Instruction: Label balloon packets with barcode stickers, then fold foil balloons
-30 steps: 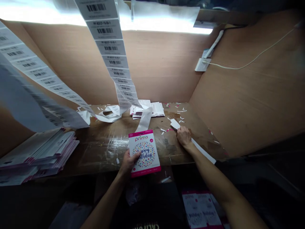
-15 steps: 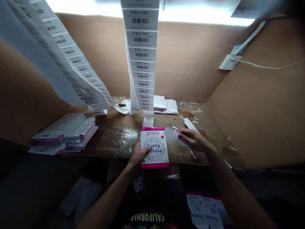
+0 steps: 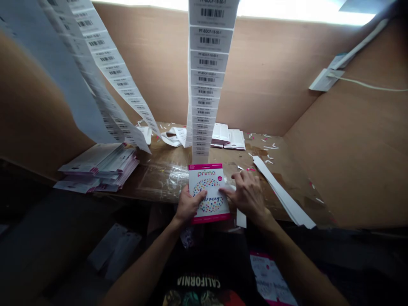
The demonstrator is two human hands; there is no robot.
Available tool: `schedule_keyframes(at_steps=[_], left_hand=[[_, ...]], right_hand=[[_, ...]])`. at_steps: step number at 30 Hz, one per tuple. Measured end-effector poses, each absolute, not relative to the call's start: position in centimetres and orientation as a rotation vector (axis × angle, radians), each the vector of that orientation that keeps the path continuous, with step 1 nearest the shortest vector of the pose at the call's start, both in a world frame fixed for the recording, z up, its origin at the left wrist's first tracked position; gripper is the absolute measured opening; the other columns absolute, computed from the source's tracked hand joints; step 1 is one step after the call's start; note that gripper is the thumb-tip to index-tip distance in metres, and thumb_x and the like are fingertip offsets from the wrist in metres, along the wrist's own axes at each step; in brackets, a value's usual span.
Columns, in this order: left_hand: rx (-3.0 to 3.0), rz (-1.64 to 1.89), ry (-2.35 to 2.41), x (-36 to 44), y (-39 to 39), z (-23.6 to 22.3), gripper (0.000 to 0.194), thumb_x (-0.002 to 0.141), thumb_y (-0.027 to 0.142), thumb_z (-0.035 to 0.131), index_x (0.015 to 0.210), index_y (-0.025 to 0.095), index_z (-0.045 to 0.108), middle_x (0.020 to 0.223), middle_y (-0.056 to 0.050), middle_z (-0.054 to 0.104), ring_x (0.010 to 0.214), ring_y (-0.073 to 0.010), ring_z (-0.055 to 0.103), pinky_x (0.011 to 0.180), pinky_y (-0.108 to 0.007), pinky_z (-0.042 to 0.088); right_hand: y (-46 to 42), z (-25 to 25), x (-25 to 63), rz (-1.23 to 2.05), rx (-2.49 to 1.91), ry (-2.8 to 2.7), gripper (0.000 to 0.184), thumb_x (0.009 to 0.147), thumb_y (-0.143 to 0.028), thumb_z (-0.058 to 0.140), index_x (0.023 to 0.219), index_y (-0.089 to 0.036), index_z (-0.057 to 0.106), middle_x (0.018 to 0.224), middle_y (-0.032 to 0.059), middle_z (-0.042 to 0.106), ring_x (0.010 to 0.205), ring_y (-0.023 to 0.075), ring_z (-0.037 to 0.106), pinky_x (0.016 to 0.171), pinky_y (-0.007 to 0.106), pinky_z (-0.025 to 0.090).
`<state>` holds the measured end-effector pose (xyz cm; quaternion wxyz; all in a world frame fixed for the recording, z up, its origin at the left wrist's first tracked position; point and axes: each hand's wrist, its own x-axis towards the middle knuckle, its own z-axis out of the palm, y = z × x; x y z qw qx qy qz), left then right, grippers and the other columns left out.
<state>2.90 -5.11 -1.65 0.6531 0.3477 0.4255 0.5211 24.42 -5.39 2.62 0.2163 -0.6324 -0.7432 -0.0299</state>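
My left hand (image 3: 190, 203) grips a white packet (image 3: 208, 208) by its left side, thumb across the front. The packet has pink bands at top and bottom, the word "prima" and a ring of coloured dots. At its right edge, my right hand (image 3: 247, 193) has its thumb against the packet front and its other fingers curled. A narrow white paper strip (image 3: 241, 219) shows on both sides of this hand and appears held in it; the grip itself is hidden. Just beyond the packet's top edge hangs a long strip of barcode labels (image 3: 204, 91).
More label strips (image 3: 116, 78) hang at the left above a stack of packets (image 3: 95, 168). Smaller packet piles (image 3: 234, 139) lie at the back. Long white paper strips (image 3: 283, 191) and scraps lie on the right of the table. Cardboard walls (image 3: 267, 76) enclose it.
My right hand has come left and its thumb now meets the packet's right edge; the blurred white strip hangs lower. My left hand keeps its hold. The whole view has shifted.
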Motion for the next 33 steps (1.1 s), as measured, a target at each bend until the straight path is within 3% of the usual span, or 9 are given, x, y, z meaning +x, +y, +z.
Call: schedule_keyframes(at_steps=[2,5,7,9,13,19,24,28,33], left_hand=[[0.786,1.199,0.97,2.7,-5.4,-1.2,0.06,0.072,0.035,0.091,0.12,0.012,0.064,0.114,-0.018,0.078,0.097,-0.0333,0.077,0.084,-0.046,0.065],[0.796,1.194,0.957,2.5,-6.2,-0.5,0.059,0.073,0.035,0.09,0.12,0.012,0.064,0.114,-0.018,0.078,0.094,-0.033,0.077,0.083,-0.045,0.065],[0.798,1.176,0.954,2.6,-6.8,-0.1,0.058,0.074,0.035,0.09,0.12,0.012,0.064,0.113,-0.018,0.078,0.092,-0.0328,0.078,0.081,-0.045,0.065],[0.799,1.154,0.952,2.7,-7.1,0.1,0.058,0.074,0.036,0.09,0.121,0.013,0.064,0.112,-0.018,0.078,0.091,-0.0329,0.078,0.08,-0.045,0.065],[0.768,1.106,0.958,2.6,-7.0,-0.1,0.057,0.075,0.037,0.089,0.121,0.013,0.065,0.11,-0.017,0.079,0.092,-0.0339,0.078,0.081,-0.045,0.065],[0.464,0.88,0.668,0.1,-8.4,-3.6,0.055,0.087,0.048,0.076,0.127,0.012,0.067,0.115,-0.019,0.078,0.115,-0.0399,0.071,0.102,-0.055,0.055],[0.339,0.778,0.551,0.6,-10.6,-7.0,0.047,0.09,0.035,0.071,0.132,0.015,0.068,0.124,-0.016,0.075,0.13,-0.0379,0.063,0.114,-0.055,0.045],[0.234,0.793,0.543,1.4,-9.5,-5.6,0.05,0.089,0.041,0.068,0.131,0.014,0.067,0.124,-0.017,0.075,0.13,-0.0392,0.063,0.115,-0.058,0.044],[0.164,0.855,0.679,1.2,-9.3,-1.8,0.058,0.089,0.052,0.062,0.129,0.011,0.068,0.119,-0.021,0.076,0.121,-0.0407,0.068,0.104,-0.059,0.053]], right_hand=[[-6.5,1.6,23.4,0.104,-1.778,-1.8,0.047,0.09,-0.061,0.069,0.099,-0.016,0.069,0.096,0.0162,0.071,0.092,0.0327,0.065,0.083,0.043,0.047],[-7.4,0.2,22.2,0.845,-1.59,-1.357,0.048,0.086,-0.065,0.071,0.093,-0.017,0.07,0.086,0.0121,0.075,0.079,0.0291,0.07,0.074,0.041,0.055],[-7.6,-0.4,21.6,1.228,-1.385,-1.066,0.05,0.079,-0.064,0.079,0.097,-0.018,0.072,0.092,0.0112,0.078,0.08,0.0296,0.073,0.073,0.041,0.059],[-7.8,-0.8,21.1,1.387,-1.262,-0.919,0.052,0.075,-0.059,0.085,0.103,-0.017,0.073,0.097,0.0105,0.079,0.082,0.0302,0.075,0.076,0.042,0.062],[-8.1,-1.3,20.4,1.433,-1.178,-0.848,0.05,0.076,-0.053,0.087,0.107,-0.017,0.074,0.099,0.01,0.08,0.081,0.0295,0.077,0.077,0.043,0.064],[-8.7,-1.9,19.9,1.441,-1.071,-0.643,0.052,0.072,-0.049,0.091,0.108,-0.017,0.072,0.101,0.0114,0.08,0.081,0.0302,0.078,0.076,0.044,0.066],[-9.9,-1.3,18.6,1.571,-0.984,-0.504,0.049,0.073,-0.046,0.092,0.106,-0.017,0.071,0.101,0.0118,0.08,0.085,0.0316,0.078,0.076,0.044,0.066],[-10.4,-1.4,18.4,1.531,-1.06,-0.534,0.052,0.071,-0.048,0.092,0.105,-0.016,0.071,0.098,0.012,0.08,0.082,0.031,0.078,0.073,0.042,0.066],[-10.4,-2.6,19.3,1.404,-1.19,-0.67,0.047,0.075,-0.049,0.089,0.104,-0.016,0.071,0.097,0.0102,0.08,0.076,0.0284,0.076,0.07,0.041,0.065]])
